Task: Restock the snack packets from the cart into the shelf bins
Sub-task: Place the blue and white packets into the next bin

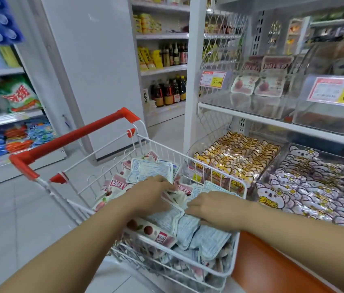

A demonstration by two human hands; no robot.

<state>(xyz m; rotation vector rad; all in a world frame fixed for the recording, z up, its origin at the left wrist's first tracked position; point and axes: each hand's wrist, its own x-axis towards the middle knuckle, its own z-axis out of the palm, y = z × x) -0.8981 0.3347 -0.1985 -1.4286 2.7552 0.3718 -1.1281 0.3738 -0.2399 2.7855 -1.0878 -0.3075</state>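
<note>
Shop aisle, stocked shelving to the right. Snack packets (pixel 152 170) lie heaped in the wire cart (pixel 188 158). Left hand (pixel 152 195) and right hand (pixel 211 208) curl round packets mid-pile, so this is probably the gathering step. Next move probably needs a firm bunch lifted to the sparse clear bin (pixel 241 102).

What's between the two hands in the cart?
Bunched snack packets, mostly pale printed backs up, fill the gap between left hand and right hand, in the head view.

Open air lies above the right rim of my cart (pixel 167 151), beside the shelf (pixel 272 122). The upper clear bin (pixel 249 105) is bare in front; a white upright (pixel 192 81) flanks its left.
</note>
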